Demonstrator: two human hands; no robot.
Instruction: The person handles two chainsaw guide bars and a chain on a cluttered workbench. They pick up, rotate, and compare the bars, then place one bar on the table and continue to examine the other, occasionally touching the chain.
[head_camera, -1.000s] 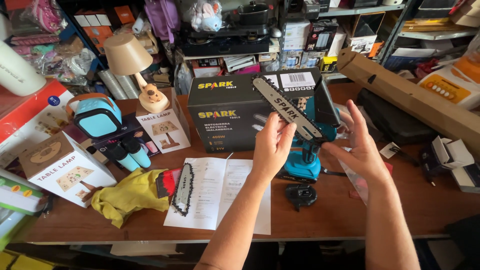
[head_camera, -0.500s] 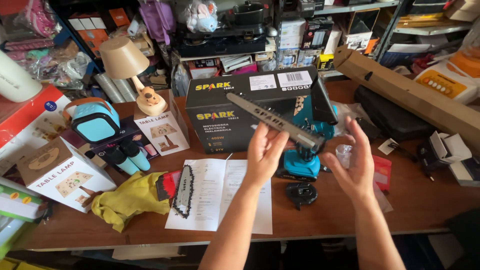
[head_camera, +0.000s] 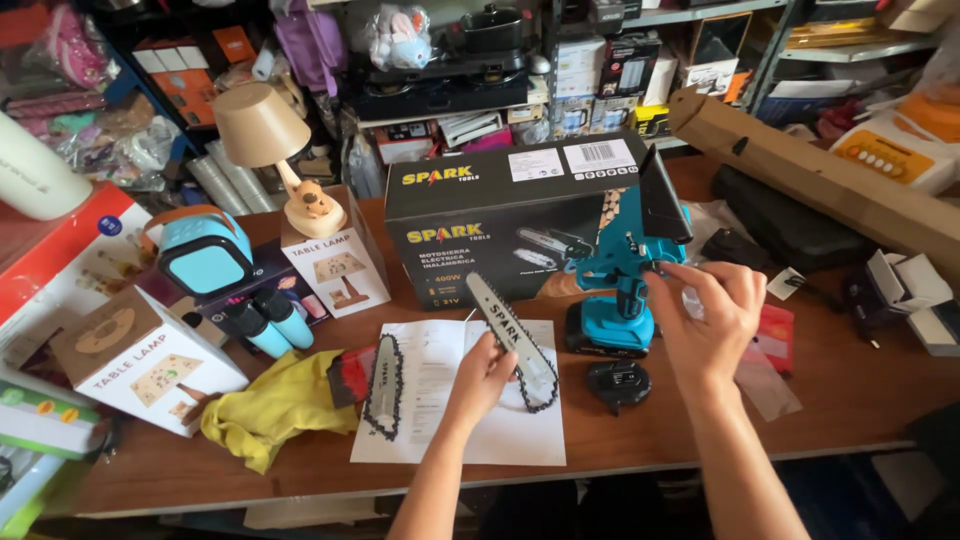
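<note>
Both forearms were bare from the near edge of the view up to the wrists, with no sleeves, gloves, watch or bracelet showing. The left hand (head_camera: 485, 372) and the right hand (head_camera: 712, 318) were bare too. The fingers (head_camera: 690, 283) carried no rings, and the nails looked short and unpainted.

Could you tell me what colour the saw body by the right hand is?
Teal blue with black parts: saw body, head view.

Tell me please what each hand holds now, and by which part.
The left hand grips the chainsaw guide bar, with chain, near its middle. The right hand touches the blue mini chainsaw body at its side; a firm grip cannot be told.
</note>
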